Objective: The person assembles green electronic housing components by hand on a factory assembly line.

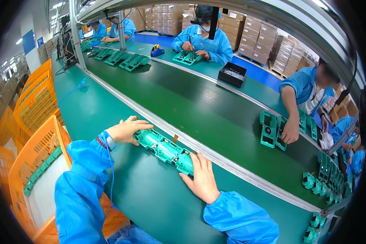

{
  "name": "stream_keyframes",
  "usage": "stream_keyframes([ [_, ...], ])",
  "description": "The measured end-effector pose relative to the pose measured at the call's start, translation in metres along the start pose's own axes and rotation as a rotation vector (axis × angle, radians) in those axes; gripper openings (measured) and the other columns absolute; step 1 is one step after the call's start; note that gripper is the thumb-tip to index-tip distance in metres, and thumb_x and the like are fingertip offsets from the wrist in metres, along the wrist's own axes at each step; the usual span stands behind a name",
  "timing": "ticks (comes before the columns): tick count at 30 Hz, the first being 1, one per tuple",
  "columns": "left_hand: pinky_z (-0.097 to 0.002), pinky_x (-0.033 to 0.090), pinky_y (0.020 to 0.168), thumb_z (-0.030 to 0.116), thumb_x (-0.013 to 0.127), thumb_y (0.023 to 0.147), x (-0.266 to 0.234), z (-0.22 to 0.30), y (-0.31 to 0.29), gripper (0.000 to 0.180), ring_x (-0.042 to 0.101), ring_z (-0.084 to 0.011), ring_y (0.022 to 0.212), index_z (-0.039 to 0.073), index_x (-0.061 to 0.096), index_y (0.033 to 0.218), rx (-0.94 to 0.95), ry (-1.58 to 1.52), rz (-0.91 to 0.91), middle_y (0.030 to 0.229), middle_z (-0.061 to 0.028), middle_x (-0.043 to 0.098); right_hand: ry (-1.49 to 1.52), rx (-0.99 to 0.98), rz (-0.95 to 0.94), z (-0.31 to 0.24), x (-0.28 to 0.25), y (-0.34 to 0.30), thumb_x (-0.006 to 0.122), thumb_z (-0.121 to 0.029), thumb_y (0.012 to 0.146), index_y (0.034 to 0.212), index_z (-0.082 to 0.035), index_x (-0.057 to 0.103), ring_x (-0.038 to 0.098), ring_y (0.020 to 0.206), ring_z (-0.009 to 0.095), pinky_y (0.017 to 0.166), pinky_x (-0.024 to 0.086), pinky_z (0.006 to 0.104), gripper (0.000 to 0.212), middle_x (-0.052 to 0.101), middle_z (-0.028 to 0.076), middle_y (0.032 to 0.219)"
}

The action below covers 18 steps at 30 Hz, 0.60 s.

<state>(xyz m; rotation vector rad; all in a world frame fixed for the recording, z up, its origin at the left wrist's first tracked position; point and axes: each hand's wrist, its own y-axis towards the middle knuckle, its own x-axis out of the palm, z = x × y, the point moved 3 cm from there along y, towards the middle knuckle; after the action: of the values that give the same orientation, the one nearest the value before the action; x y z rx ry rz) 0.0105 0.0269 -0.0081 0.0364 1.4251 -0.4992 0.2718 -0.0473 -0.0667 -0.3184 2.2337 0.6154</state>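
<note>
A row of teal-green plastic housings (pixel 165 150) lies end to end on the green work table, slanting from upper left to lower right beside the metal rail. My left hand (pixel 128 130) grips the upper-left end, its fingers over the far edge and thumb on the near side. At the lower-right end my right hand (pixel 201 177) presses in, fingers along the far side and thumb in front. Small metal parts show along the row. A blue cord hangs from my left wrist.
Past the metal rail (pixel 158 118) runs a dark green conveyor belt (pixel 183 105). Co-workers sit beyond it; one person's hand (pixel 289 131) touches green housings on the belt. An orange crate (pixel 18 179) holding green parts stands left. A black bin (pixel 232 75) sits across.
</note>
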Motion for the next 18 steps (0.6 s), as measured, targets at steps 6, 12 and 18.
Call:
stream_keyframes([
  [6,-0.0501,0.032,0.089,0.016,0.075,0.059,-0.009,-0.004,-0.001,0.079,0.030,-0.0322,0.120,0.023,0.037,0.128,0.107,-0.069,0.025,0.127,-0.0027,0.042,-0.267,0.078,0.028,-0.038,-0.020,0.014,0.070,-0.033,0.067,0.127,-0.007,0.032,0.029,0.111,0.045,0.080,0.036,0.0598,0.075,0.023,0.025,0.127],
  [12,-0.0370,0.031,0.091,0.017,0.073,0.060,0.004,-0.006,0.005,0.073,0.046,-0.0278,0.104,0.014,0.041,0.126,0.358,-0.039,0.133,0.113,-0.0093,0.053,-0.374,0.365,-0.083,-0.049,-0.006,0.032,0.070,-0.037,0.065,0.124,-0.008,0.038,0.036,0.104,0.043,0.071,0.044,0.0547,0.074,0.032,0.021,0.123],
  [18,-0.0441,0.038,0.089,0.017,0.071,0.061,0.018,0.010,-0.029,0.067,0.044,-0.0341,0.106,0.017,0.043,0.121,0.182,-0.150,0.161,0.110,-0.0093,0.052,-0.498,0.129,-0.100,-0.042,-0.011,0.025,0.071,-0.027,0.064,0.120,-0.010,0.041,0.038,0.105,0.036,0.075,0.042,0.0496,0.066,0.044,0.010,0.115],
])
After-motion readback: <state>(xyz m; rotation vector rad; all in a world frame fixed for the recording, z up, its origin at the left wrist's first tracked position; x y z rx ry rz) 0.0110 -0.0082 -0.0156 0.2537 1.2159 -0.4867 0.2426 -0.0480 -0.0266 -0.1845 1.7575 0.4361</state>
